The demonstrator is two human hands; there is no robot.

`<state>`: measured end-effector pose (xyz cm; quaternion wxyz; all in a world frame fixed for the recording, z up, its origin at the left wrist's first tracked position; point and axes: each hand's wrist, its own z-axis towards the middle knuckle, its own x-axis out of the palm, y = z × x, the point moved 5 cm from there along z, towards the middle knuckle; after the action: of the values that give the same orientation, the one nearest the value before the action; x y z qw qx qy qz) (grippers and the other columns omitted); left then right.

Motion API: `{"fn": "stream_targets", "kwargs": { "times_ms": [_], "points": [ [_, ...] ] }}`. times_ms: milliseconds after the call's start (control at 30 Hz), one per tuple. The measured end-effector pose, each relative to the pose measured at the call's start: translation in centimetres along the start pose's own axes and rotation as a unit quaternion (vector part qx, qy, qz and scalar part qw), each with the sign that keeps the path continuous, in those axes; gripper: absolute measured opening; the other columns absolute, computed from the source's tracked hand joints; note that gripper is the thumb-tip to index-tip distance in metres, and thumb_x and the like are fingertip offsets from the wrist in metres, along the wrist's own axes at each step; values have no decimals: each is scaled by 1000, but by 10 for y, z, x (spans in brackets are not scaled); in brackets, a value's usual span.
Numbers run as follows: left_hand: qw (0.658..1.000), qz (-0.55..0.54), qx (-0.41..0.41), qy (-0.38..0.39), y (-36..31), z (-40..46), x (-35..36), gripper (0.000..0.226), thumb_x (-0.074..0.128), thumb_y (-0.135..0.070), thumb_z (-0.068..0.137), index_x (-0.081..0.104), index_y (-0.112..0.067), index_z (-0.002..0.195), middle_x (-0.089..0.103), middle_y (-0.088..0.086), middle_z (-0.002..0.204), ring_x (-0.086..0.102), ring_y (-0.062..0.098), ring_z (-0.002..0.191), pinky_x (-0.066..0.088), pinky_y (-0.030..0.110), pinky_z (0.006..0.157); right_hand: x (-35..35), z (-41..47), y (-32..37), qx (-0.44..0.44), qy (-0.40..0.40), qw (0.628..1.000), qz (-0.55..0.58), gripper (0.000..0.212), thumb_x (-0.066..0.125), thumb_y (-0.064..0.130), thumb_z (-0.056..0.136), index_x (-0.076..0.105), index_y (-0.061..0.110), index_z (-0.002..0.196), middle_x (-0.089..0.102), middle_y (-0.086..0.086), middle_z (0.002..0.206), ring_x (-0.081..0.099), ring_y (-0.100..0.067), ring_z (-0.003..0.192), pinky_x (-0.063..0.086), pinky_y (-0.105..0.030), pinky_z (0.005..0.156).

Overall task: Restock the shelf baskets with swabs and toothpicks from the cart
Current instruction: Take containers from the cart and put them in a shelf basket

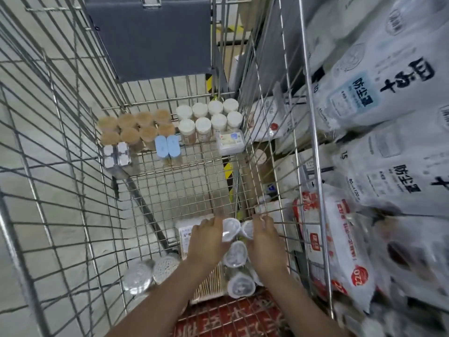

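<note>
Steel wire forms the cart [73, 166], and both of the person's hands reach down into its near end. From the head camera, the left hand [206, 242] lies with its fingers gently curled against the left side of a clear round tub with a white rim [230, 231], touching it; whether the thumb wraps under is hidden. The right hand [263, 237] mirrors it, fingers bent over a second clear tub [246, 228] that sits just beside the first, so the two tubs are pressed together between the hands. Two more clear tubs [235, 254] lie in a row below them, toward the person, next to a flat pack of wooden sticks [211, 284]. A white paper pack [185, 235] sits partly under the left hand. At the cart's far end stand tan-topped jars [136, 128] on the left and white-lidded jars [210, 117] on the right, with two pale blue cases [167, 148] and a white box [230, 142] in front of them. Outside the cart's right wall, wire shelf baskets [313, 142] hold large white bags with dark printing [379, 93] and red-and-white packs [340, 251].
</note>
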<state>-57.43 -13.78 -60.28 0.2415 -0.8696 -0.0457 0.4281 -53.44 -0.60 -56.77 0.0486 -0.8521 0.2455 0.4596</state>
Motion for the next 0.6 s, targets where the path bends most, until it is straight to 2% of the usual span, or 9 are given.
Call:
{"fn": "stream_targets", "kwargs": {
  "times_ms": [167,400,500,600],
  "points": [
    [999,-6,22,31,0,-1,0,71,61,-40,85,27,-15,142,56,4,125,49,22,114,37,33,90,7,1,-4,-3,28,999,32,65,51,17,93,21,21,149,20,-7,152,46,-25,124,47,-32,85],
    [996,-70,31,35,4,5,-7,42,48,-35,94,41,-20,133,58,4,127,56,25,111,41,33,88,13,8,-4,-16,42,989,139,57,55,29,95,30,21,146,21,-7,148,47,-26,124,45,-29,90],
    [994,-76,52,52,4,8,-3,43,52,-29,94,41,-23,135,60,5,126,56,23,112,46,32,84,13,10,-4,-24,62,990,124,53,52,29,97,32,23,145,20,-10,148,49,-28,121,45,-31,94],
    [992,-88,64,62,3,11,-1,38,56,-24,93,49,-22,130,61,2,123,57,21,109,47,31,84,11,11,-4,-40,88,994,50,53,49,29,97,31,23,146,15,-16,150,48,-33,120,45,-35,97]
  ]
}}
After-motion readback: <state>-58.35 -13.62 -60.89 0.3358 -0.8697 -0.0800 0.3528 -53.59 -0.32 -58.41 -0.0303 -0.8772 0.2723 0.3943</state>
